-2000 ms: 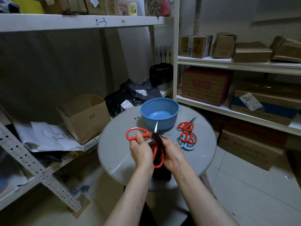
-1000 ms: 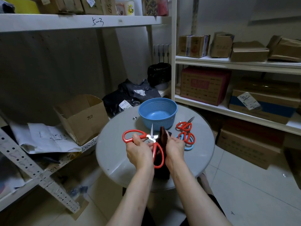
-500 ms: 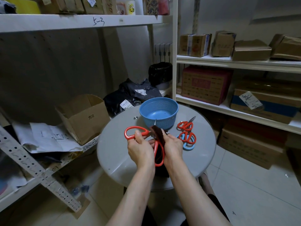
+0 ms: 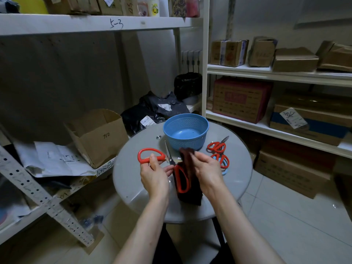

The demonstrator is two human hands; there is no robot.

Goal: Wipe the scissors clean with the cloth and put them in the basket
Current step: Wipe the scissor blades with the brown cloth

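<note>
One round grey table [image 4: 131,189] carries everything. The blue basket [image 4: 198,130] sits at its far side with nothing visible inside, and three other scissors [image 4: 217,146] lie just right of it. The dark cloth [image 4: 190,193] hangs from the right hand [image 4: 207,170], whose fingertips pinch its top fold. The red-handled scissors [image 4: 170,157] are held above the table's near half, just short of the basket and spread wide. The left hand [image 4: 155,178] curls thumb and fingers round the upper handle loop.

The wiping appears to be mid-way. To do it well, the person should fold the cloth over the flat of one blade and draw it from the pivot out to the tip. Fingers belong behind the spine rather than across the edge. The left grip should stay firm so the open blades cannot swing shut on the cloth hand.

Half a second ago the cloth covered the blade near the pivot and only the tip showed. Now the cloth has come away to the right, and the blade stands bare, pointing up towards the basket.
</note>
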